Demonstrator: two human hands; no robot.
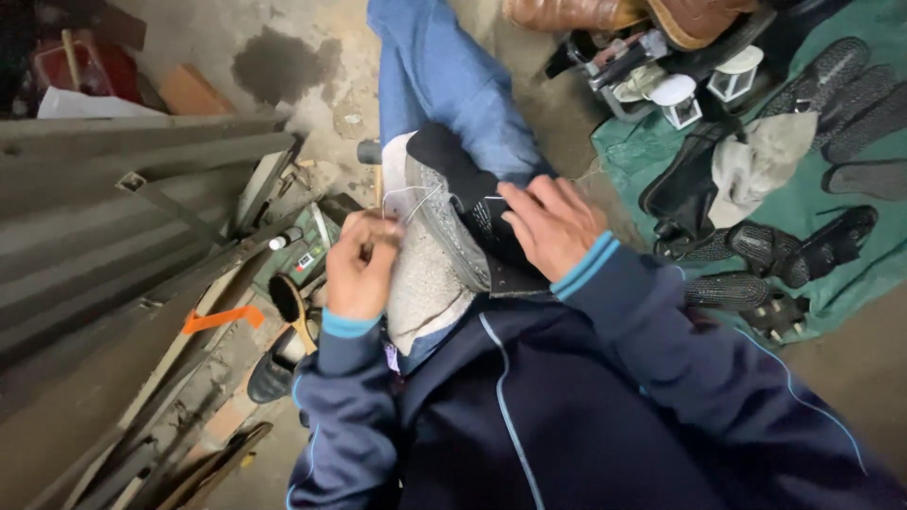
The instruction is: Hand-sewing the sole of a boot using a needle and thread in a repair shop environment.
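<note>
A black shoe (465,203) with a pale speckled sole (430,274) lies on my lap, sole edge turned toward my left hand. My left hand (359,264) is closed on a thin tool and a pale thread (408,194) at the sole's rim. The thread loops from that hand across the sole edge. My right hand (553,227) presses down on the shoe's black upper and holds it steady. Both sleeves are dark blue with light blue cuffs.
Grey boards and metal sections (123,217) lean at the left. A wooden-handled brush (291,307) lies beside my left forearm. At the right, a green cloth (812,198) carries several black soles and sandals, small white containers (678,99) and brown leather shoes (605,14).
</note>
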